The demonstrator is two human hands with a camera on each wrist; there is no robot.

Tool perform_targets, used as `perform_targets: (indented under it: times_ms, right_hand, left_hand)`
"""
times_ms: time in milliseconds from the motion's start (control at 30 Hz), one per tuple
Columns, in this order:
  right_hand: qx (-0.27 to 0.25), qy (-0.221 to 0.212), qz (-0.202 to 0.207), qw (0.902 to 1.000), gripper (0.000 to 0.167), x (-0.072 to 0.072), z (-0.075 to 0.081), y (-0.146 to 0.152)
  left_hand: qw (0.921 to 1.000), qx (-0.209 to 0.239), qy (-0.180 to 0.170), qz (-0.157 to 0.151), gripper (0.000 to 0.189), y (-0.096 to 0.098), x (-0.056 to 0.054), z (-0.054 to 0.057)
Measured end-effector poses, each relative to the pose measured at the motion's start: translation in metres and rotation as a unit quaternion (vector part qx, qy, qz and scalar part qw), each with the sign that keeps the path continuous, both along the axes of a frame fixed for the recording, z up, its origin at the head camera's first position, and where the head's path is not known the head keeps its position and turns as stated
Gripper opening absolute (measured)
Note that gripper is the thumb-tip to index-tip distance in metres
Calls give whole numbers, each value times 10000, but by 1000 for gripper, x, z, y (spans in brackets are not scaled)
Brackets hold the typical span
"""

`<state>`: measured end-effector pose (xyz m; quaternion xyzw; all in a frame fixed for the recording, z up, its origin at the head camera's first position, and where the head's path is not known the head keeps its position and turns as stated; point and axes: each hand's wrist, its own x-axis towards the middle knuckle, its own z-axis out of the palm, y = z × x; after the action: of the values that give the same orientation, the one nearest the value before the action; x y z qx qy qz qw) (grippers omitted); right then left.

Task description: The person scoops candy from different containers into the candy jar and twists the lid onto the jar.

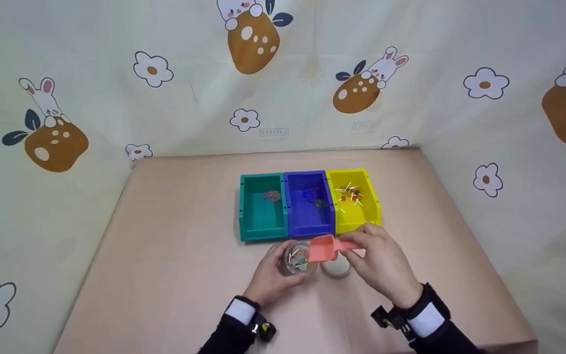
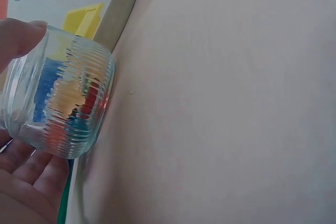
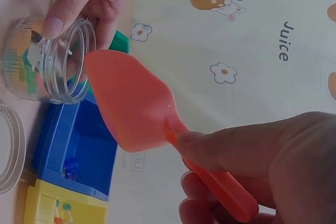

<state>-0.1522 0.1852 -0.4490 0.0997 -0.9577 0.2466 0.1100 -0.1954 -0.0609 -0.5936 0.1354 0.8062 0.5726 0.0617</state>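
A clear ribbed glass jar (image 2: 79, 98) holds small mixed colourful pieces. My left hand (image 1: 274, 273) grips it round the side, thumb near the rim in the right wrist view. The jar's mouth is uncovered and its base is at the table. My right hand (image 1: 383, 260) pinches the handle of a coral-pink scoop (image 3: 131, 98) between thumb and fingers. In the head view, the scoop's blade hangs over the right edge of the jar's mouth. No pieces show on the blade. A round pale lid (image 1: 337, 268) lies on the table just right of the jar.
Three joined bins stand behind the jar: green (image 1: 262, 216) with a few pinkish pieces, blue (image 1: 307, 219) with blue and dark pieces, yellow (image 1: 354, 214) with several white-stemmed pieces. A brown covering lies on the table (image 1: 180, 246). Printed curtains (image 1: 312, 98) enclose it behind and at the sides.
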Motion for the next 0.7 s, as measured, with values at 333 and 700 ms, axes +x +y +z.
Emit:
perform_targets:
  times_ms: [333, 700]
  right_hand:
    - [-158, 89, -33, 9998, 22, 0, -4, 1]
    - [-351, -9, -251, 9991, 22, -8, -1, 1]
  left_hand:
    - [9999, -44, -112, -104, 108, -4, 0, 2]
    - [9968, 259, 406, 637, 92, -23, -9, 22]
